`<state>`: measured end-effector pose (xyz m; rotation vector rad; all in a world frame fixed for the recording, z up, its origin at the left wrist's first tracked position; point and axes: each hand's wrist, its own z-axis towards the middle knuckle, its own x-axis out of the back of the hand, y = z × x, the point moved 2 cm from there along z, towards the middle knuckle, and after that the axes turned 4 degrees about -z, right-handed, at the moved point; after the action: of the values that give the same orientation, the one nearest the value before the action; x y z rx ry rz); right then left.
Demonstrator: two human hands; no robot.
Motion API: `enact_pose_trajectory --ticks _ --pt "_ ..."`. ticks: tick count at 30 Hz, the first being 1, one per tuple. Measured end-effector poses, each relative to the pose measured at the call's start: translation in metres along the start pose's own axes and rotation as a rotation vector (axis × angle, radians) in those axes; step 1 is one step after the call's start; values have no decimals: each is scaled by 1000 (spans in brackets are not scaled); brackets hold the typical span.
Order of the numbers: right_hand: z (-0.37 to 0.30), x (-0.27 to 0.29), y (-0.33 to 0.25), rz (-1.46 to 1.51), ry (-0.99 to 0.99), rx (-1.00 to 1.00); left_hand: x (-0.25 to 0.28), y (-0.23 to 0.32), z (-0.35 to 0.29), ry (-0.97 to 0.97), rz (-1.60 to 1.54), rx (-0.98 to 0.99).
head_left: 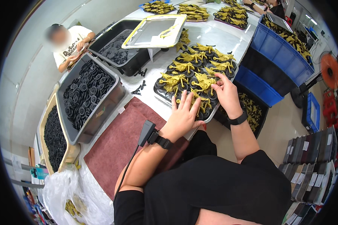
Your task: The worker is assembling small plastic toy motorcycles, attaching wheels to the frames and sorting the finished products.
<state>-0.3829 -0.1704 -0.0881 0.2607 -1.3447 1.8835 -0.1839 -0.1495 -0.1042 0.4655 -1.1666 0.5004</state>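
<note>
On a tray (211, 115) stand rows of toy motorcycles (191, 57) with yellow bodies and black wheels. My left hand (183, 115) lies with its fingers spread over the near edge of the tray, its fingertips touching the nearest toys. At the tray's right side, my right hand (227, 93) has thumb and forefinger closed on the end of one toy motorcycle (204, 81) in a near row. The fingertips hide part of that toy. Both wrists carry black bands; a small black device with a cable sits by the left one.
Left are a grey bin of black wheels (87, 88), a cream bin of small black parts (53, 138) and a brown cloth (118, 131). Behind stands a black bin (137, 62) with a yellow-rimmed lid (154, 32). Blue crates (279, 52) are right. Another person (73, 43) sits far left.
</note>
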Motion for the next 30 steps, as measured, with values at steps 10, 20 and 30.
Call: enact_pose_trajectory --ticks 10,20,30 --pt "-2 7 -1 -77 6 66 2 3 0 87 -165 203" --pt "-16 9 -5 -17 -28 20 4 13 0 11 -25 289" --pt "-18 4 -1 -46 -59 64 -5 7 7 4 -93 76"
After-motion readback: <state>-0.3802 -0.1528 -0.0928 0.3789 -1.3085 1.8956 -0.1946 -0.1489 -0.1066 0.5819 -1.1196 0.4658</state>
